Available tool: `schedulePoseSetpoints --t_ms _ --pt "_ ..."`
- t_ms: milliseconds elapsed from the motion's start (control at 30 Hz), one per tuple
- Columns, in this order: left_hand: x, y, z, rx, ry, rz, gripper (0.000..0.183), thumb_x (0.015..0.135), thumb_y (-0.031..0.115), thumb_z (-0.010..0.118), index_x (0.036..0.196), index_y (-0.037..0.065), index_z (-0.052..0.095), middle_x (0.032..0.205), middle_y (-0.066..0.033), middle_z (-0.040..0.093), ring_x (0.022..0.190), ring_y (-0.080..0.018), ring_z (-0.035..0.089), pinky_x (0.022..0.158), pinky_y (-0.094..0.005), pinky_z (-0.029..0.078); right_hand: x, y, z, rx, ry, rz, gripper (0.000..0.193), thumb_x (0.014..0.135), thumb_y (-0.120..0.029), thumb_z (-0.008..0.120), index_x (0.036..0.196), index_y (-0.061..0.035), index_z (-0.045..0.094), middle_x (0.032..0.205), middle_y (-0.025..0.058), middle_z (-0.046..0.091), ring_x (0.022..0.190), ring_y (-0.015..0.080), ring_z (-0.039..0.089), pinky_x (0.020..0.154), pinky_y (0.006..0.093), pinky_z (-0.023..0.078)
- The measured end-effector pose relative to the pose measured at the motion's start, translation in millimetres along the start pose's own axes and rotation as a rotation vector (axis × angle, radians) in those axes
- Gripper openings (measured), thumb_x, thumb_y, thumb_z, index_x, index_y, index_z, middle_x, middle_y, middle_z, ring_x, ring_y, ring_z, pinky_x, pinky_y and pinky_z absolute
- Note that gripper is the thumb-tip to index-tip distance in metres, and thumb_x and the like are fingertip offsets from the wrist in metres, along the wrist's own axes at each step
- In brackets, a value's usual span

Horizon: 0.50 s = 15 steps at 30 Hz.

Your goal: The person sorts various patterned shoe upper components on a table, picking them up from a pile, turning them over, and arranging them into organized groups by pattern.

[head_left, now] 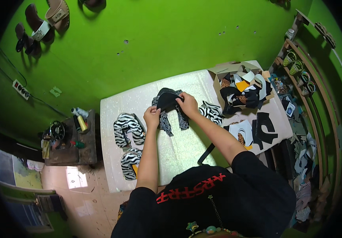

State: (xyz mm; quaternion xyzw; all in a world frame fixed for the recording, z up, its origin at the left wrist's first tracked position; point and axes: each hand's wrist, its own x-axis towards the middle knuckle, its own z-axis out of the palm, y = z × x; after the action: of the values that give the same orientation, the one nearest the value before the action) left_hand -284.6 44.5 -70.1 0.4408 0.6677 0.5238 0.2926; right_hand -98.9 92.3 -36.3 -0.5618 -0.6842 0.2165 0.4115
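Observation:
Both of my hands pinch a black curved cut piece, which looks like shoe-upper material, above the white table. My left hand grips its lower left edge, and my right hand its right edge. Under it lies a grey-and-black patterned U-shaped piece, partly hidden, with its two legs pointing toward me. To the left are two piles of zebra-striped U-shaped pieces, one farther away and one nearer. Another zebra-striped piece sits right of my right hand, partly covered by the forearm.
A cardboard box of mixed scraps stands at the table's back right. Black cutouts and white pieces lie before it. At left, a small stand bears a handwheel machine and thread spools. A wooden rack stands at right.

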Motion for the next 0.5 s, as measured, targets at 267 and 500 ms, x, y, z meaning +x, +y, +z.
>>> schedulePoseSetpoints --t_ms 267,500 --pt "16 -8 16 0.207 0.098 0.040 0.017 0.071 0.008 0.072 0.081 0.000 0.062 0.066 -0.0093 0.063 0.060 -0.0197 0.060 0.059 -0.0312 0.047 11 19 15 -0.094 -0.008 0.087 0.025 0.071 -0.020 0.072 0.083 -0.0057 0.055 0.084 0.0129 0.054 0.079 0.0325 0.056 0.069 0.0403 0.045" --pt "11 1 21 0.423 0.165 0.097 0.024 0.069 0.008 0.071 0.089 0.005 0.057 0.081 -0.0098 0.053 0.075 -0.0264 0.054 0.070 -0.0360 0.045 14 19 9 -0.089 -0.053 0.131 0.029 0.071 -0.018 0.072 0.087 -0.0056 0.051 0.088 0.0122 0.053 0.082 0.0310 0.056 0.071 0.0394 0.046"
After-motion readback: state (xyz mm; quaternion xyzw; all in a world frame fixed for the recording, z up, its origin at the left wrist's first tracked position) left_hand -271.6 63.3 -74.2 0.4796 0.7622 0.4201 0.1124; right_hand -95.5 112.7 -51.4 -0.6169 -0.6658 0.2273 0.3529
